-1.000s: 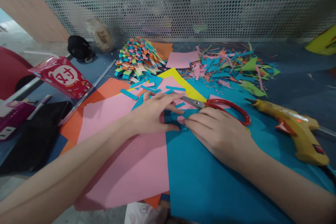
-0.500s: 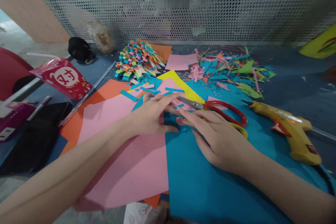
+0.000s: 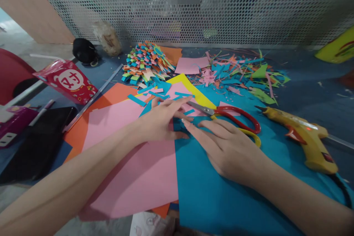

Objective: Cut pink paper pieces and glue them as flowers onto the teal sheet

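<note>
My left hand (image 3: pixel 165 120) rests over the border of a pink sheet (image 3: pixel 132 169) and a blue sheet (image 3: pixel 215 199), fingers apart and thumb low. My right hand (image 3: pixel 225 145) is open too; its index fingertip reaches the left fingers, the others lie partly curled above the blue sheet. No held piece shows; whatever lies under the fingertips is hidden. Just behind the right hand lie scissors (image 3: pixel 207 110) with red and yellow handles, the blade tips near my left index finger. Small blue paper strips (image 3: pixel 136 100) are scattered beyond the left hand.
At the back sit a bundle of folded colored paper strips (image 3: pixel 148 62) and a heap of paper scraps (image 3: pixel 238 72). A yellow glue gun (image 3: pixel 306 132) lies right. A red snack packet (image 3: pixel 70 81), clear stick (image 3: pixel 95 97) and black phone-like object (image 3: pixel 38 143) are left.
My right hand's fingers have shifted slightly left, the index now at the left fingers. A small pink scalloped piece seen between the hands is no longer visible. My left hand stays put.
</note>
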The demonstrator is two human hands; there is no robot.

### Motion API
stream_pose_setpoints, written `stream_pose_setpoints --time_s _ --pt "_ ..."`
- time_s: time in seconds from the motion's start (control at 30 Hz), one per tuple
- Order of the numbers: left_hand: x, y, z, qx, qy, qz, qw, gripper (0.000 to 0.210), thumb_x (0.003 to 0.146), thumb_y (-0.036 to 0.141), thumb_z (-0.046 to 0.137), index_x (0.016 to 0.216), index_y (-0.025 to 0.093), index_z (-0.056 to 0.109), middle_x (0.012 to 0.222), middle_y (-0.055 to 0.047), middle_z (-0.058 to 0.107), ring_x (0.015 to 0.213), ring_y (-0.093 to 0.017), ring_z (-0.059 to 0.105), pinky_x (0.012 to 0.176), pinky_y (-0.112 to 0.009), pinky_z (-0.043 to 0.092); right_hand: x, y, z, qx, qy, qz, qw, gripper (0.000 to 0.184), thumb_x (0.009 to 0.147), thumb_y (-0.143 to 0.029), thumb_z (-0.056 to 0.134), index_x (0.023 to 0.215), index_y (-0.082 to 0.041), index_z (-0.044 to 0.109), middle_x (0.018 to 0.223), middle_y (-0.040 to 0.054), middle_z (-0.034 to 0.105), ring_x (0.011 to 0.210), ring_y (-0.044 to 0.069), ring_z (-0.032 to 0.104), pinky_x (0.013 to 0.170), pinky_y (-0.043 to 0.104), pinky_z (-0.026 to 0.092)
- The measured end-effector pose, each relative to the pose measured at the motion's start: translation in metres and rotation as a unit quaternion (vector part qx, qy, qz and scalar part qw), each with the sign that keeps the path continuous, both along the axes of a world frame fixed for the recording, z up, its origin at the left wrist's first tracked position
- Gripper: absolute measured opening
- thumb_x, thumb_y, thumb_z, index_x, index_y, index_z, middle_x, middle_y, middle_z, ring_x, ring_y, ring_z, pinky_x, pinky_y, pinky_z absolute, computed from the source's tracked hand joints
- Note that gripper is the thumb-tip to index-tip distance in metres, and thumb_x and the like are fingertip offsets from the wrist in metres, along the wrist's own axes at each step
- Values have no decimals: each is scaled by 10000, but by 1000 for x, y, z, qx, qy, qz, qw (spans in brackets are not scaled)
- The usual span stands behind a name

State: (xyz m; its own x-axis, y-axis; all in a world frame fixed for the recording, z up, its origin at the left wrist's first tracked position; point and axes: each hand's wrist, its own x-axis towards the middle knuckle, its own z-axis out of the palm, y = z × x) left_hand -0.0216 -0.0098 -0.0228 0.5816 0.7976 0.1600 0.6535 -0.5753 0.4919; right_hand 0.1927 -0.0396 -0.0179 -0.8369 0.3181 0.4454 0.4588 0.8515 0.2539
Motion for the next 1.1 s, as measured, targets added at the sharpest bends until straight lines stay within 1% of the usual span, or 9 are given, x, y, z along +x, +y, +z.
stream_pose_setpoints --time_s 0.13,0.3,0.43,0.53,0.6,0.7,0.8,0.97,1.1 --pt "0 -1 1 0 -4 -1 1000 827 738 438 667 1406 189 246 1068 -59 711 1232 -279 466 939 -453 207 0 0 2 -18 11 -6 1000 448 845 -27 333 1245 -6 534 946 145 685 908 256 580 784 394 471" --pt "1 -2 -1 8 -13 5 1000 786 757 420 651 1403 208 256 1051 -57 718 1246 -274 453 939 -454 205 -1 0 2 0 2 12 1000 437 859 -29 320 1242 -9 529 893 143 693 842 251 600 740 385 480" --pt "1 -2 2 0 1 4 1000 821 738 422 668 1409 197 251 1080 -76 707 1240 -280 456 948 -461 207 2 0 2 -2 7 7 1000 442 850 -28 332 1258 -10 501 957 149 691 905 253 603 755 379 486" --pt "2 -1 6 -16 8 0 1000 826 729 425 684 1401 194 262 1094 -74 703 1240 -281 452 955 -473 208 4 1 1 -33 45 -40 998 511 824 -23 360 1332 -14 413 1093 155 664 1014 247 582 821 367 483" --pt "2 -1 8 -21 6 -3 1000 849 715 431 697 1404 206 256 1086 -68 706 1255 -283 439 964 -482 208 5 2 1 -68 52 -61 994 564 816 -32 373 1380 -22 345 1117 155 657 1013 244 589 823 364 491" --pt "1 -2 8 -24 1 -7 1000 886 695 422 715 1415 222 237 1099 -67 701 1269 -288 428 976 -499 202 4 3 0 -107 40 -50 992 575 806 -34 364 1381 -38 344 1087 160 664 996 247 601 803 370 507" --pt "1 -3 7 -37 -9 2 999 868 703 409 711 1413 234 242 1125 -66 691 1285 -296 409 985 -518 198 4 3 0 -109 45 -36 992 592 793 -32 360 1385 -47 339 1097 168 659 1042 260 589 819 387 510" --pt "1 -4 6 -46 -23 4 999 750 769 435 646 1399 270 275 1092 -48 704 1256 -286 446 984 -523 213 6 5 1 -111 78 -63 989 585 802 -37 372 1385 -60 329 1103 157 659 993 251 610 811 384 519" --pt "1 -3 3 -39 -21 9 999 784 742 377 682 1399 261 271 1118 -53 691 1257 -286 444 985 -524 220 5 5 -2 -142 84 -43 985 608 808 -37 360 1411 -73 294 1112 163 648 996 251 608 799 390 522"
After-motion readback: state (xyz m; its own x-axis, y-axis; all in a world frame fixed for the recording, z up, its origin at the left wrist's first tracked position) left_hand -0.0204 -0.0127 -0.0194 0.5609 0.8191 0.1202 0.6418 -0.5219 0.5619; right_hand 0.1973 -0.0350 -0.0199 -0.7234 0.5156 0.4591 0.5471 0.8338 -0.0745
